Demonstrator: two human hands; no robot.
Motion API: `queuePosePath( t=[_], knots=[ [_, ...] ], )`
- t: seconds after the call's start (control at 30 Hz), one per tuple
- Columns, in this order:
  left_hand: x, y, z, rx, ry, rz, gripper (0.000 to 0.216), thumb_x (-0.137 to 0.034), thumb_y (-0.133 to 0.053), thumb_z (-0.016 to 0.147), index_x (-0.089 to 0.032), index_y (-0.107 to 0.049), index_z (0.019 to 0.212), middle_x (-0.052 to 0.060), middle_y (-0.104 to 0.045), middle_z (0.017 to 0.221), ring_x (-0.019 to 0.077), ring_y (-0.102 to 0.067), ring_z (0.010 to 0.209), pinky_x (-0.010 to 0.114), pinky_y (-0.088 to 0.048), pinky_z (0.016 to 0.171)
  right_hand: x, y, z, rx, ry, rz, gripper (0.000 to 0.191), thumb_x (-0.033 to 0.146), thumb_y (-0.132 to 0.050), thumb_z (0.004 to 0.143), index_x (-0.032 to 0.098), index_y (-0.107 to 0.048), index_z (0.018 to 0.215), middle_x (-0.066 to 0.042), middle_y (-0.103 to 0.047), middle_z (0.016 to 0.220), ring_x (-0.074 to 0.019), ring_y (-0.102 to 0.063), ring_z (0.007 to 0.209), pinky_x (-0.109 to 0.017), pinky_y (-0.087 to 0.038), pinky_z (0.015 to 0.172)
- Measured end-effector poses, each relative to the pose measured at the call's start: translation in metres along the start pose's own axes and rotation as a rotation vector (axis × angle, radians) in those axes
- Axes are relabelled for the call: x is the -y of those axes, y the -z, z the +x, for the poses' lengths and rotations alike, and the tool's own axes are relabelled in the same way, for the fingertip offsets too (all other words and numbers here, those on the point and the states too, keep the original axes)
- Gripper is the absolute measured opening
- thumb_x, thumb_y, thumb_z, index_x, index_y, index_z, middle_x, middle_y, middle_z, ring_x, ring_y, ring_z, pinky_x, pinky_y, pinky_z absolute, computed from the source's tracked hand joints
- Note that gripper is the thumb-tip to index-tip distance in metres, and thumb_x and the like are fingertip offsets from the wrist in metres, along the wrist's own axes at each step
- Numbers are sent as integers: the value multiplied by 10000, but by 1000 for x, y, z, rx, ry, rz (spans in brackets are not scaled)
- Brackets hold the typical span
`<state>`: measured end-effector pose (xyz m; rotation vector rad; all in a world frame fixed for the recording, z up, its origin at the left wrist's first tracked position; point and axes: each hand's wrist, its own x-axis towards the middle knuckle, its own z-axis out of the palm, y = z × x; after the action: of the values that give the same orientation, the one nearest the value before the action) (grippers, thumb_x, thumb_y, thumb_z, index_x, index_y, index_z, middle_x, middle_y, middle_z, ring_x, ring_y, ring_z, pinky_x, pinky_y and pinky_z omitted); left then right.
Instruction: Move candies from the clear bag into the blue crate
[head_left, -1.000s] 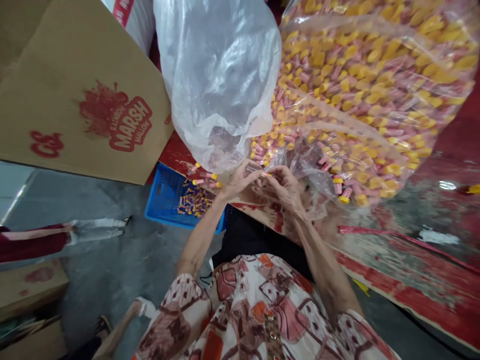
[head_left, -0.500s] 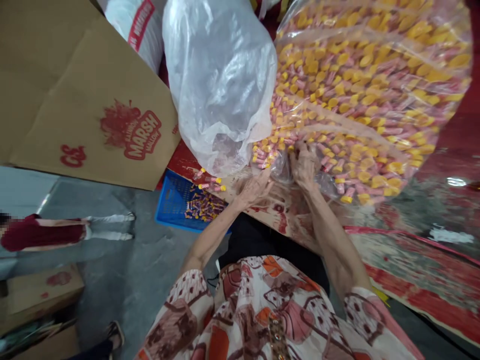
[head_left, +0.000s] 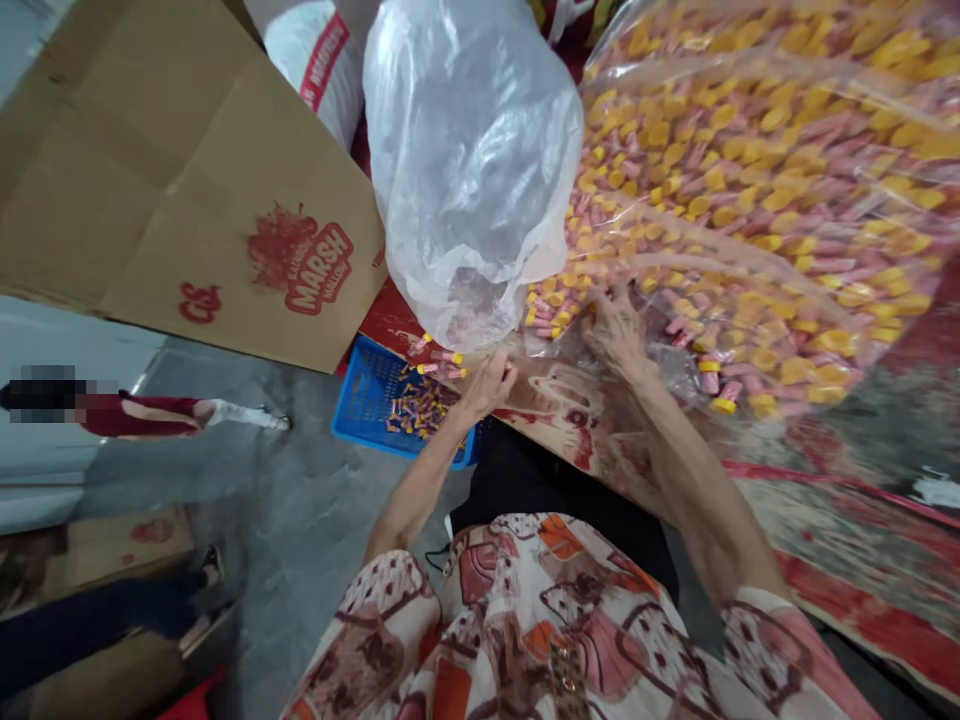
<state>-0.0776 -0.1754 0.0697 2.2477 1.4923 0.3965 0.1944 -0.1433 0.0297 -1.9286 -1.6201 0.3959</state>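
Note:
My left hand (head_left: 486, 386) is closed over the table edge, fingers curled in; I cannot make out what is in it. Just left of it, several small pink tubes with yellow caps (head_left: 442, 370) lie at the table's edge. My right hand (head_left: 619, 335) rests at the mouth of a large clear plastic bag (head_left: 757, 262) full of such capped tubes. Its fingers are bent but apart, with their tips at the tubes and the plastic. A loose pile of tubes (head_left: 551, 310) lies between the hands. Beside it stands a whitish plastic bag (head_left: 472, 150).
A blue crate (head_left: 360, 400) holding small purple and yellow pieces stands below the table edge. A big cardboard carton (head_left: 172, 190) is at the left. Behind it are a person in a dark red top (head_left: 142, 414), another person's dark-trousered leg (head_left: 97, 615) and more cartons (head_left: 127, 540).
My left hand has drawn back from the pile of tubes toward the table edge, and its fingers have curled in. The right hand stays at the bag's mouth. The whole view has shifted.

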Motion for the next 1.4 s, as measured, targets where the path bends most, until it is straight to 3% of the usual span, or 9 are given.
queuePosePath(
  t=[0.2, 0.33, 0.47, 0.6, 0.77, 1.0, 1.1, 1.27, 1.4],
  knots=[
    [4, 13, -14, -86, -13, 107, 90, -206, -665, 1098, -246, -686, 1175, 68, -803, 1070, 245, -799, 1006, 336, -616, 910, -15, -1, -32, -246, 25, 110, 255, 203, -494, 1082, 244, -712, 1208, -173, -684, 1284, -316, -683, 1168, -451, -617, 992],
    [28, 39, -50, -33, 104, 275, 109, -172, -613, 1069, -239, -684, 1118, 109, -791, 1114, 285, -788, 1083, 382, -623, 983, -15, -17, -57, -224, -7, 129, 269, 213, -491, 1064, 241, -694, 1237, -159, -689, 1240, -315, -675, 1135, -448, -612, 986],
    [39, 59, -62, -74, 207, 458, 234, -188, -640, 1012, -220, -726, 1227, 198, -752, 1394, 400, -711, 1320, 529, -580, 1127, -14, -31, -64, -239, -13, 210, 286, 235, -498, 1058, 239, -704, 1256, -151, -687, 1251, -307, -679, 1138, -452, -615, 1005],
    [37, 44, -41, -185, 198, 386, 360, -276, -694, 1017, -237, -717, 1375, 213, -686, 1583, 437, -624, 1450, 589, -512, 1210, -13, -28, -64, -258, -44, 226, 288, 265, -487, 1064, 246, -724, 1226, -147, -686, 1234, -304, -694, 1115, -465, -628, 1001],
    [52, 18, -34, -220, 279, 244, 213, -249, -608, 1040, -226, -716, 1222, 208, -766, 1386, 405, -650, 1388, 607, -440, 1266, -11, -15, -69, -304, -49, 245, 312, 366, -504, 1112, 236, -711, 1305, -131, -752, 1181, -289, -719, 1023, -466, -645, 988],
    [70, 49, -71, -353, 466, 225, 198, -167, -594, 1026, -233, -712, 1171, 204, -705, 1473, 392, -616, 1488, 597, -453, 1273, -14, -15, -69, -191, -39, 227, 295, 328, -507, 1088, 220, -730, 1248, -141, -766, 1180, -284, -724, 1041, -455, -629, 987],
    [57, 40, -26, -358, 313, 19, 241, -112, -532, 1096, -228, -710, 1210, 165, -723, 1434, 308, -596, 1515, 546, -440, 1352, -15, -13, -68, -163, -26, 223, 319, 319, -504, 1035, 206, -738, 1219, -153, -779, 1165, -289, -736, 1028, -461, -623, 975],
    [42, 5, 129, -271, 333, -117, 546, 83, -497, 1029, -58, -627, 1539, 230, -651, 1688, 180, -596, 1540, 367, -436, 1382, -12, -2, -70, -238, -24, 218, 381, 511, -520, 1036, 213, -747, 1101, -184, -790, 997, -315, -736, 850, -484, -609, 822],
    [55, -13, 218, -315, 382, -169, 537, -160, -513, 1213, -92, -466, 1743, 204, -580, 1793, 157, -599, 1605, 352, -491, 1320, -10, 1, -70, -260, -29, 152, 411, 614, -529, 1034, 259, -735, 1035, -146, -747, 846, -349, -715, 739, -533, -586, 726]
  ],
)
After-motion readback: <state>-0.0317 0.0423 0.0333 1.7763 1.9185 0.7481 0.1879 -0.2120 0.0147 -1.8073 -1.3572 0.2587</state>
